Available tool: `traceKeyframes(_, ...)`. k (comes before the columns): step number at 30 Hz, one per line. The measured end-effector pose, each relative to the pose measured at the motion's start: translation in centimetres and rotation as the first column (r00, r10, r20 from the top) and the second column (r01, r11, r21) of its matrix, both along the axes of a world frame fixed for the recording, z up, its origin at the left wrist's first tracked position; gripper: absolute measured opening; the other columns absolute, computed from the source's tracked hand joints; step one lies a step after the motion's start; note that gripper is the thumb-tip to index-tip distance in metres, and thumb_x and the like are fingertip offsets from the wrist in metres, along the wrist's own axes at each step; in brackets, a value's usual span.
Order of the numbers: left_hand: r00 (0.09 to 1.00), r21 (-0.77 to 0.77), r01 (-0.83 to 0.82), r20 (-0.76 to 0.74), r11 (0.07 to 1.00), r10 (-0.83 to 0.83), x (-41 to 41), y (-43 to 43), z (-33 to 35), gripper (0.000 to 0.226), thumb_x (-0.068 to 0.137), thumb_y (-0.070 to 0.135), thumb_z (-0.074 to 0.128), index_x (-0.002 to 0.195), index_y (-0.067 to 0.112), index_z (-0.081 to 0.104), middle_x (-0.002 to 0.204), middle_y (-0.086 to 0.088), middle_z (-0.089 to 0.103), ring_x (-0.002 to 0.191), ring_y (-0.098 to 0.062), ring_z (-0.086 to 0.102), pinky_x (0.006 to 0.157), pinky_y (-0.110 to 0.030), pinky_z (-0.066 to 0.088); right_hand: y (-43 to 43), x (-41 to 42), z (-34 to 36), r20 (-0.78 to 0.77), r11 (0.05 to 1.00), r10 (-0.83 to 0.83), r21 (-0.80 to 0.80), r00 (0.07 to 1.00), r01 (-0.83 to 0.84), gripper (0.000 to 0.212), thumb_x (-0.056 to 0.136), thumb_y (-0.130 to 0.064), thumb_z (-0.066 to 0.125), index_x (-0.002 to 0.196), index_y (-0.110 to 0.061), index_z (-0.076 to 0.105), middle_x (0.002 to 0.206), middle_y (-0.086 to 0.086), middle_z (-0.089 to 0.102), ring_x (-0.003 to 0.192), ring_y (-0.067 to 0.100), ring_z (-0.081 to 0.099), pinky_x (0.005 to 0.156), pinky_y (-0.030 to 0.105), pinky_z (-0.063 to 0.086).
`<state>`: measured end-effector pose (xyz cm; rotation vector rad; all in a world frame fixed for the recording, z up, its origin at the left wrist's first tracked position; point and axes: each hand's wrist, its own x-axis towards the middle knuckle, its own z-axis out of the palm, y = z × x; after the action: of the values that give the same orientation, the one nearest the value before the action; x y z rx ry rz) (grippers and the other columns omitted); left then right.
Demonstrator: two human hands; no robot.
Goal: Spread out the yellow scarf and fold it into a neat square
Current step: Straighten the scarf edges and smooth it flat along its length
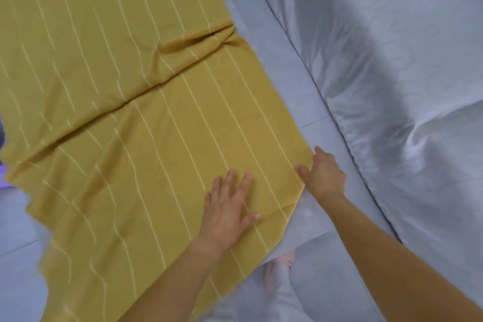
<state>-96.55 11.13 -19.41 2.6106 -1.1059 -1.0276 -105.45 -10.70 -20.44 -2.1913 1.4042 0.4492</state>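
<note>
- While the yellow scarf (130, 73) lies spread on the bed (282, 81), a crease (146, 97) crosses it.
- On it the left hand (227, 206) presses flat.
- At its edge the right hand (324, 175) pinches the cloth.
- Just beside, a bunched quilt (392, 60).

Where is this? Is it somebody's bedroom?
Most likely yes, on top of a bed. The yellow scarf is spread over a smooth pale blue sheet, and a puffy quilt with soft wrinkles lies bunched along the right side. No walls or other furniture show, so it is a good guess only.
</note>
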Motion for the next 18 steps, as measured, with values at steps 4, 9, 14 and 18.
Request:
traceKeyframes(4,0.998,-0.011,-0.057,-0.034,0.998,0.057,-1.3,-3.3,-0.1,0.090,0.083,0.062,0.050,0.143,0.042,-0.015,0.157,-0.001,-0.009,0.144,-0.027,-0.006,0.113,-0.051,0.016,-1.1,0.6,-0.9,0.212,0.989,-0.144,0.069,0.967,0.132,0.056,0.083,-0.037,0.065,0.130,-0.015,0.044,0.119,0.006,0.056,0.112,0.026,0.053,0.096,0.044,0.039)
traceKeyframes(9,0.997,-0.066,-0.071,-0.035,0.995,0.069,-2.1,-8.0,-0.3,0.090,0.084,0.055,0.053,0.146,0.036,-0.009,0.158,-0.004,-0.004,0.144,-0.027,-0.004,0.114,-0.049,0.016,-1.4,0.6,-0.6,0.229,0.977,-0.087,0.212,0.970,0.037,0.025,0.080,-0.036,0.068,0.092,-0.015,0.061,0.088,0.005,0.065,0.088,0.026,0.061,0.079,0.039,0.047)
traceKeyframes(14,0.975,-0.187,0.202,0.134,0.961,-0.179,0.4,-12.9,0.6,0.075,0.088,0.031,0.058,0.148,0.030,0.014,0.158,-0.006,0.004,0.144,-0.028,0.001,0.115,-0.050,0.013,-1.0,-0.5,-0.2,0.401,0.952,-0.093,0.305,0.911,-0.037,0.023,0.079,-0.034,0.069,0.070,-0.015,0.061,0.080,0.001,0.060,0.077,0.017,0.056,0.065,0.025,0.039)
traceKeyframes(18,0.858,-0.215,0.506,0.222,0.835,-0.463,3.9,-14.2,1.4,0.026,0.087,0.026,0.057,0.112,0.020,0.059,0.155,-0.004,0.020,0.144,-0.028,0.011,0.114,-0.051,0.014,-1.2,-1.5,1.1,0.479,0.818,-0.368,0.574,0.797,0.033,0.016,0.073,-0.033,0.077,0.078,-0.018,0.072,0.081,0.002,0.072,0.083,0.015,0.066,0.080,0.031,0.049)
